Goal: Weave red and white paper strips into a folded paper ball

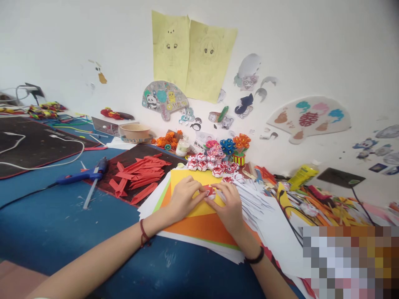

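Note:
A small red and white folded paper piece (210, 191) is pinched between my two hands, over a stack of coloured paper (199, 224) in yellow, orange, green and white. My left hand (186, 198) grips its left side with thumb and finger. From the right, my right hand (229, 205) holds it with thumb and fingertips. Just beyond my hands stand several red and white paper flowers (202, 162). White paper strips (254, 201) fan out to the right of my right hand. Red folded paper strips (140, 174) lie in a pile to the left.
A blue glue gun (90, 173) with its cord rests on the blue table (118, 232) at left. At the back are a beige bowl (135, 132), a small jar (182, 147) and orange paper flowers (242, 142). A yellow bottle (304, 174) and paper scraps crowd the right.

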Motion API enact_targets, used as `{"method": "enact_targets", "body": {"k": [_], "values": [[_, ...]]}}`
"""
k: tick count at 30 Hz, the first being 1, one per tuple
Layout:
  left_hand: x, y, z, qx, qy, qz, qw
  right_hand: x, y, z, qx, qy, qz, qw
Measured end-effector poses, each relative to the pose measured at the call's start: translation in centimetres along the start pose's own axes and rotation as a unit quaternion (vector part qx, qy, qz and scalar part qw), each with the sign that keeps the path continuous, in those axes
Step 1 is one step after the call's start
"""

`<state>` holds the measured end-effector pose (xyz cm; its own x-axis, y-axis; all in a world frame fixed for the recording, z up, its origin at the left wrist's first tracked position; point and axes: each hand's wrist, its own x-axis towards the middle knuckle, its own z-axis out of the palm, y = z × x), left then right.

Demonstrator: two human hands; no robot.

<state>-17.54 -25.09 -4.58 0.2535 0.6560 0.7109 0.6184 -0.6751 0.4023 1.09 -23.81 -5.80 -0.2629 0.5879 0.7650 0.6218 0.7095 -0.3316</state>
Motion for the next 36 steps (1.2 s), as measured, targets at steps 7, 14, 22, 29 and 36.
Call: {"method": "enact_targets", "body": {"k": [7,14,22,29,36], "values": [[-0.5,-0.1,-0.3,0.044,0.005,0.066,0.997,0.2,-0.4,-0.3,0.049,-0.011,0.025,0.998],[-0.4,-0.2,-0.2,0.063,-0.001,0.114,0.991,0.1,-0.2,-0.8,-0.012,-0.001,-0.061,0.998],[-0.8,-0.9,-1.0,0.181,-0.065,0.216,0.957,-0.4,0.4,-0.5,-0.034,-0.077,-0.139,0.987],[-1.1,-1.4,-0.3,0.212,-0.133,0.295,0.922,-0.5,0.5,-0.4,-0.039,-0.159,-0.182,0.970],[-1.0,-1.3,-0.2,0.211,-0.161,0.278,0.923,-0.7,0.8,0.1,0.021,-0.189,-0.150,0.970]]}}
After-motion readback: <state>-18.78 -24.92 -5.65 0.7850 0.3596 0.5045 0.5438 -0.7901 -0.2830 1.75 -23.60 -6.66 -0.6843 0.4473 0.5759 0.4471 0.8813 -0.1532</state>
